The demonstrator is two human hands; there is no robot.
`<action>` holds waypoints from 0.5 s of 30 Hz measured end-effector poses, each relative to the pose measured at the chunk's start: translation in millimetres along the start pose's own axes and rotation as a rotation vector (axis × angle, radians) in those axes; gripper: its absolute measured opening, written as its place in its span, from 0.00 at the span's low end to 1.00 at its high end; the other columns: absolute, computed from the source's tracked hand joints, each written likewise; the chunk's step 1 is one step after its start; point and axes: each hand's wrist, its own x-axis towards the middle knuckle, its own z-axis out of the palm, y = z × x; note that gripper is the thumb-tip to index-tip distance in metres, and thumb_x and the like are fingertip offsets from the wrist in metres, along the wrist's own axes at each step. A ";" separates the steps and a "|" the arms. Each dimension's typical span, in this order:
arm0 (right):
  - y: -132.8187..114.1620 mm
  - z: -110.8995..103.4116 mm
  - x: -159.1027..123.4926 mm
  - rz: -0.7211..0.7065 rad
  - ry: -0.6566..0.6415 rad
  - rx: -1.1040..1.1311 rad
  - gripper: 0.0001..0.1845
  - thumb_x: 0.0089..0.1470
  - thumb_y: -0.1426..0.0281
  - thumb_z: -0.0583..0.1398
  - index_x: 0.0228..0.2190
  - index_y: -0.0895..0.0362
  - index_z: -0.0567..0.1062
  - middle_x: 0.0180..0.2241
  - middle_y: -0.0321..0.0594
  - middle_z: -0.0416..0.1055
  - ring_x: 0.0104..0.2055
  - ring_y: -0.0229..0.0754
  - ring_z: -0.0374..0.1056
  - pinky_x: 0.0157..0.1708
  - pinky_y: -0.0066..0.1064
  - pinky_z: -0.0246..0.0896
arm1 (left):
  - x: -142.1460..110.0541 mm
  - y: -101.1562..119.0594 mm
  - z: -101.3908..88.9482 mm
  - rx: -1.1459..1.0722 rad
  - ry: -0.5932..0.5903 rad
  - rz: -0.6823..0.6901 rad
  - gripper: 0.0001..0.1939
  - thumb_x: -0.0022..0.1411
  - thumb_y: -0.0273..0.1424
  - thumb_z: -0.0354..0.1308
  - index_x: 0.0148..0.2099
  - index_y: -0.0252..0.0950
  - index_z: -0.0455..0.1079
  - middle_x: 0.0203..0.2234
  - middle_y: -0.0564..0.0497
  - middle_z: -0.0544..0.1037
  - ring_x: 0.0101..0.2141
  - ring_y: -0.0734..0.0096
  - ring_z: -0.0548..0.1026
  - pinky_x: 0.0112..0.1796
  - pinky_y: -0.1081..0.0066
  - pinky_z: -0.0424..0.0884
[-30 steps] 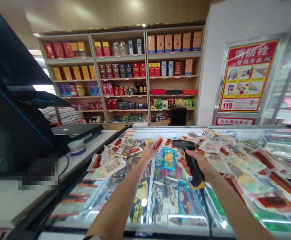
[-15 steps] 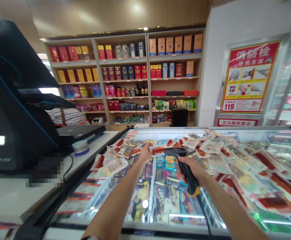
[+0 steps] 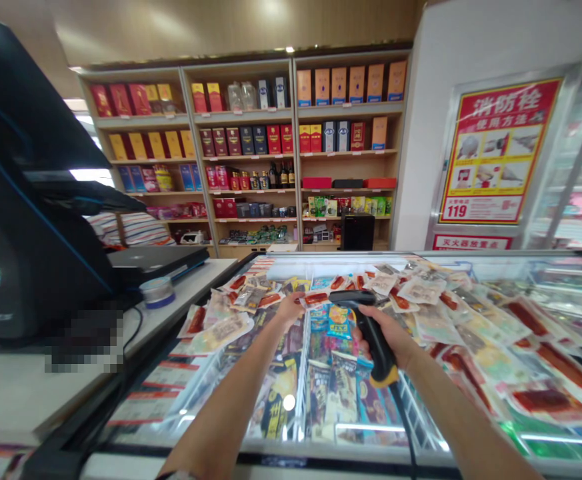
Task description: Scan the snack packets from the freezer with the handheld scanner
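My right hand (image 3: 388,333) is wrapped round the grip of a black barcode scanner (image 3: 375,343) with a yellow butt, its cord running down toward me. The scanner's head points left, close to a small clear packet of red sausage (image 3: 317,299). By its left end, my left hand (image 3: 291,308) pinches that packet above the glass freezer lid (image 3: 211,380). Loose vacuum packs (image 3: 223,331) of meat lie on the glass to the left, and a larger heap of packs (image 3: 435,313) spreads to the right.
Bagged frozen goods (image 3: 338,387) show through the glass. At left, a counter (image 3: 15,393) carries a black checkout terminal (image 3: 25,220) and a roll of tape (image 3: 157,293). Shelves of boxed bottles (image 3: 241,143) stand behind the freezer; a red poster (image 3: 501,157) hangs at right.
The packet has tilted slightly and shows more of its red contents. Both hands keep nearly the same place, and the scanner still points at the packet. The camera view has shifted a little.
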 end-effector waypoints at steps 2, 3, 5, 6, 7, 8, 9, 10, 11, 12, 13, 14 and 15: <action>0.0 0.5 -0.9 -0.006 0.002 0.026 0.20 0.44 0.55 0.51 0.17 0.60 0.65 0.10 0.35 0.62 0.11 0.31 0.56 0.10 0.23 0.54 | -2.1 1.3 -3.0 0.001 0.011 0.020 0.15 0.56 0.32 0.48 0.45 0.31 0.61 0.37 0.48 0.68 0.33 0.73 0.69 0.32 0.67 0.67; 0.1 1.0 -1.6 -0.010 -0.001 0.036 0.20 0.44 0.56 0.52 0.18 0.60 0.65 0.11 0.34 0.62 0.11 0.31 0.57 0.10 0.23 0.54 | -2.7 1.5 -4.3 0.006 0.018 0.030 0.14 0.56 0.32 0.48 0.45 0.31 0.61 0.37 0.48 0.68 0.34 0.72 0.69 0.33 0.66 0.67; 0.4 2.0 -3.0 -0.016 -0.009 0.051 0.18 0.44 0.57 0.51 0.19 0.60 0.65 0.11 0.34 0.62 0.11 0.31 0.57 0.10 0.23 0.54 | -3.0 1.3 -6.4 0.018 0.028 0.048 0.14 0.56 0.32 0.48 0.44 0.31 0.62 0.37 0.48 0.69 0.34 0.72 0.69 0.33 0.66 0.67; 0.4 2.4 -3.6 -0.016 -0.013 0.055 0.18 0.44 0.57 0.51 0.19 0.60 0.65 0.11 0.34 0.62 0.11 0.31 0.57 0.10 0.23 0.54 | -2.6 1.0 -7.3 0.025 0.032 0.056 0.14 0.56 0.31 0.48 0.43 0.31 0.62 0.37 0.48 0.69 0.34 0.72 0.69 0.33 0.66 0.67; 0.2 2.6 -4.2 -0.015 -0.017 0.058 0.18 0.45 0.57 0.51 0.20 0.60 0.65 0.11 0.34 0.62 0.11 0.31 0.57 0.10 0.23 0.54 | -1.8 0.8 -8.5 0.034 0.037 0.062 0.13 0.56 0.31 0.49 0.43 0.31 0.62 0.36 0.48 0.69 0.34 0.72 0.69 0.33 0.66 0.67; -0.2 2.3 -4.6 -0.013 -0.020 0.059 0.17 0.45 0.58 0.51 0.20 0.60 0.65 0.11 0.34 0.62 0.11 0.31 0.57 0.10 0.23 0.54 | -0.8 0.8 -10.4 0.043 0.045 0.066 0.13 0.56 0.31 0.48 0.43 0.31 0.62 0.36 0.48 0.69 0.34 0.73 0.69 0.33 0.66 0.67; -1.0 1.3 -4.9 -0.014 -0.014 0.061 0.16 0.45 0.58 0.51 0.21 0.59 0.65 0.12 0.33 0.62 0.12 0.31 0.57 0.10 0.23 0.54 | 0.3 1.1 -13.4 0.054 0.058 0.069 0.13 0.56 0.31 0.49 0.43 0.31 0.62 0.36 0.48 0.69 0.34 0.73 0.69 0.33 0.66 0.67; -2.0 -0.5 -5.0 -0.022 -0.003 0.066 0.16 0.44 0.58 0.52 0.21 0.59 0.65 0.13 0.33 0.63 0.12 0.31 0.57 0.10 0.23 0.54 | 1.5 1.8 -17.9 0.068 0.079 0.068 0.13 0.55 0.30 0.49 0.43 0.31 0.63 0.36 0.48 0.70 0.33 0.73 0.69 0.33 0.67 0.67; -3.4 -3.1 -5.1 -0.039 0.011 0.074 0.15 0.44 0.58 0.52 0.22 0.59 0.65 0.14 0.33 0.63 0.12 0.31 0.57 0.10 0.23 0.54 | 2.7 2.9 -24.3 0.085 0.108 0.063 0.13 0.54 0.29 0.51 0.43 0.31 0.63 0.34 0.48 0.70 0.33 0.73 0.70 0.34 0.68 0.67; -5.0 -6.4 -5.0 -0.065 0.026 0.087 0.15 0.44 0.59 0.52 0.22 0.59 0.64 0.14 0.32 0.63 0.12 0.30 0.57 0.10 0.23 0.53 | 3.6 4.2 -32.8 0.104 0.144 0.055 0.14 0.52 0.27 0.52 0.43 0.31 0.63 0.33 0.48 0.71 0.33 0.72 0.70 0.34 0.69 0.67; -6.7 -10.2 -4.8 -0.095 0.040 0.102 0.15 0.44 0.59 0.52 0.22 0.59 0.64 0.14 0.32 0.63 0.12 0.30 0.56 0.11 0.23 0.53 | 4.2 5.6 -43.2 0.126 0.187 0.043 0.15 0.51 0.26 0.54 0.44 0.30 0.63 0.31 0.48 0.71 0.33 0.71 0.70 0.34 0.69 0.66; -8.3 -14.0 -4.6 -0.120 0.049 0.115 0.15 0.44 0.58 0.52 0.21 0.59 0.64 0.14 0.32 0.63 0.13 0.30 0.56 0.11 0.23 0.54 | 4.3 6.8 -55.3 0.150 0.233 0.029 0.16 0.50 0.26 0.54 0.44 0.30 0.63 0.31 0.48 0.71 0.33 0.70 0.70 0.35 0.69 0.66; -9.8 -17.5 -4.5 -0.132 0.051 0.121 0.16 0.45 0.58 0.52 0.20 0.59 0.64 0.13 0.32 0.62 0.13 0.30 0.56 0.12 0.23 0.54 | 3.7 7.6 -68.5 0.174 0.283 0.014 0.16 0.51 0.27 0.54 0.44 0.30 0.63 0.32 0.48 0.71 0.33 0.69 0.70 0.35 0.68 0.66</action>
